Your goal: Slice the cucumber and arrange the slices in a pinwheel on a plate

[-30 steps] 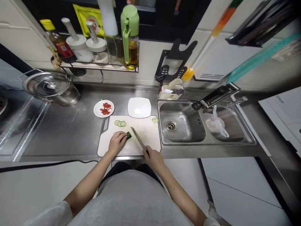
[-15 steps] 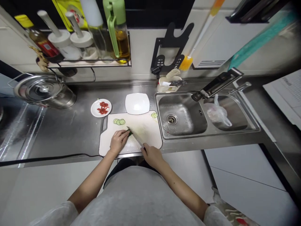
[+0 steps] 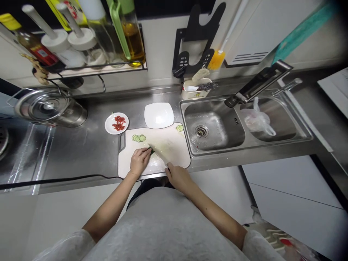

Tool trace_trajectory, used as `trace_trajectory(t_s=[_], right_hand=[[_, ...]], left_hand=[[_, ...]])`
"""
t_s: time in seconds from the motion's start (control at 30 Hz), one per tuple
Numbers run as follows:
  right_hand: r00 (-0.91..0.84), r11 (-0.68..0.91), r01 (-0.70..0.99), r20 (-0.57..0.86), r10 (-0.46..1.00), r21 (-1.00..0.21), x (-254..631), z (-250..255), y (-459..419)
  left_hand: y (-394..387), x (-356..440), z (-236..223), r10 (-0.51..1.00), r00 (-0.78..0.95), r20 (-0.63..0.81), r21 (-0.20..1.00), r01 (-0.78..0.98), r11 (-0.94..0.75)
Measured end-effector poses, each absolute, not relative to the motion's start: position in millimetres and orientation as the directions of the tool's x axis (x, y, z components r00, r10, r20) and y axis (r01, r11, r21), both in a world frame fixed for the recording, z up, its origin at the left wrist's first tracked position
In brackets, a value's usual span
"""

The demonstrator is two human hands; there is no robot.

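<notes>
My left hand (image 3: 140, 159) is closed on a dark green piece of cucumber (image 3: 151, 149), pressing it to the white cutting board (image 3: 174, 159). My fingers hide most of the piece. My right hand (image 3: 178, 175) grips a kitchen knife (image 3: 160, 155) by its handle. The blade points up and left, its front part at the cucumber just right of my left fingertips. A short row of overlapping cucumber slices (image 3: 139, 138) lies at the board's upper left. Another cucumber slice (image 3: 179, 128) rests near the upper right corner.
Behind the board stand a white square plate (image 3: 159, 115) and a small plate (image 3: 108, 125) with chopped red bits. A lidded steel pot (image 3: 69, 114) is at the left. The double sink (image 3: 214, 127) lies right, with a plastic bag (image 3: 258, 121) in its far basin.
The blade has moved left from beside the cucumber onto it, and my left hand stays on the piece. The camera view has tilted downward and shifted.
</notes>
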State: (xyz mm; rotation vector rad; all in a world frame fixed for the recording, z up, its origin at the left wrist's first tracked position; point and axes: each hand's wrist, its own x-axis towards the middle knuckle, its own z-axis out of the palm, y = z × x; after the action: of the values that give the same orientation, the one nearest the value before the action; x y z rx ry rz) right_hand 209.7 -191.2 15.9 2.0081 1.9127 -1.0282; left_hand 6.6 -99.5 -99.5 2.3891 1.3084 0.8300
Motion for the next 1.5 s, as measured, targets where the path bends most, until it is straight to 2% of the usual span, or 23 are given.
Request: trace_trajectory(t_s=[0.63,1.1,1.5], right_hand=[[-0.127,-0.147,0.917,-0.619,0.775,-0.371,204,18,-181],[-0.145,-0.087,0.938,-0.606,0.782,-0.336,206,17,-177],[-0.118,-0.138,0.932,-0.639,0.760,-0.336,213,14,-178]], left_hand=[[-97,5,-99,0.833,0.446,0.326,0.491,0.673,-0.553],[-98,6,-100,0.832,0.448,0.326,0.496,0.669,-0.554],[-99,7,-97,0.840,0.438,0.320,0.510,0.667,-0.543]])
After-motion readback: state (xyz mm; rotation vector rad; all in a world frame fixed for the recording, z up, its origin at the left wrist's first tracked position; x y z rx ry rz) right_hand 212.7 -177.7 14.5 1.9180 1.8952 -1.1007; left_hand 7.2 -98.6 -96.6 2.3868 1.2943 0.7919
